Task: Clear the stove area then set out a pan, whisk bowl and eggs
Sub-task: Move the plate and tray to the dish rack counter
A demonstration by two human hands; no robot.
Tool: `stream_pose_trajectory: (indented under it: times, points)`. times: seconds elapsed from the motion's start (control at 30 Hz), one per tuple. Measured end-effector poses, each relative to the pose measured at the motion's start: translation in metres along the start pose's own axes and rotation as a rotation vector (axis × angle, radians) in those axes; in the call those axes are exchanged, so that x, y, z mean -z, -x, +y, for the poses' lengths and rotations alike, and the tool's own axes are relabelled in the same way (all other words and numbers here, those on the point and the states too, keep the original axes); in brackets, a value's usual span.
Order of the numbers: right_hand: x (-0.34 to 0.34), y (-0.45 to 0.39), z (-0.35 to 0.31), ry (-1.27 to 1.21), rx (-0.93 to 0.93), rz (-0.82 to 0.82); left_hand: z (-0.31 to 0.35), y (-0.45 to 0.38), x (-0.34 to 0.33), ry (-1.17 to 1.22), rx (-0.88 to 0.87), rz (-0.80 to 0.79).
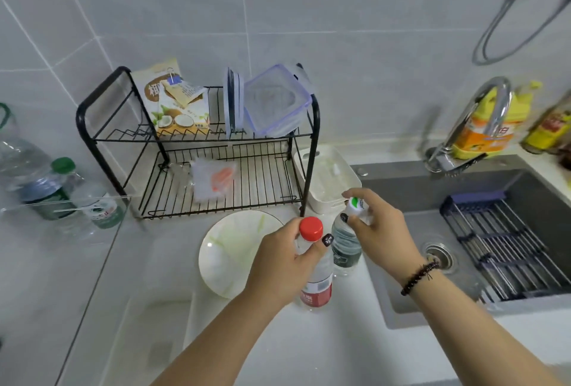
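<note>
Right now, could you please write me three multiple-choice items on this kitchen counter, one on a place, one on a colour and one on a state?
1. Where does the white plate lie?
A. In the sink
B. On the counter in front of the dish rack
C. On the rack's top shelf

2. What colour is the cap of the bottle that the left hand holds?
A. Red
B. Blue
C. Yellow

3. What is the right hand doing?
A. Resting flat on the counter
B. Turning the faucet
C. Gripping the top of a second bottle

Answers: 1 B, the plate sits just before the rack's feet; 2 A, the cap beside the thumb is red; 3 C, its fingers curl round the bottle's top.
</note>
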State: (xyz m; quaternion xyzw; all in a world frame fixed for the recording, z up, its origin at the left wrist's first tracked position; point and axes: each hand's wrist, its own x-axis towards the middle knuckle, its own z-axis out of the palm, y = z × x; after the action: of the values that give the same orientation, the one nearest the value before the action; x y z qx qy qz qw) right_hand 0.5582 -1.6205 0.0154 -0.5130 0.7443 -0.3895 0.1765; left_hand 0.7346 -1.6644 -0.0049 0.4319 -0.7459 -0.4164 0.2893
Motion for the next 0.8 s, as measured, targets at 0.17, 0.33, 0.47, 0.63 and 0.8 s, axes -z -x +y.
stream_pose_trajectory:
  times: [0.17,0.33,0.47,0.63,0.8]
  points:
    - [0.003,0.003,0.025,0.022,-0.062,-0.002,-0.006,-0.006,-0.023,-0.041,0.009,-0.029]
    - [0.009,0.0,0.031,0.016,-0.065,-0.013,-0.01,-0.011,-0.026,-0.059,0.034,-0.002]
    - [0.011,0.0,0.025,0.083,-0.059,-0.113,-0.01,-0.015,-0.027,-0.07,0.039,-0.108]
    - [0.014,0.002,0.022,0.163,-0.037,-0.152,-0.007,-0.012,-0.025,-0.062,0.068,-0.14]
    - [0.016,0.008,-0.009,0.132,0.185,0.068,-0.012,0.005,-0.01,-0.01,0.12,-0.123]
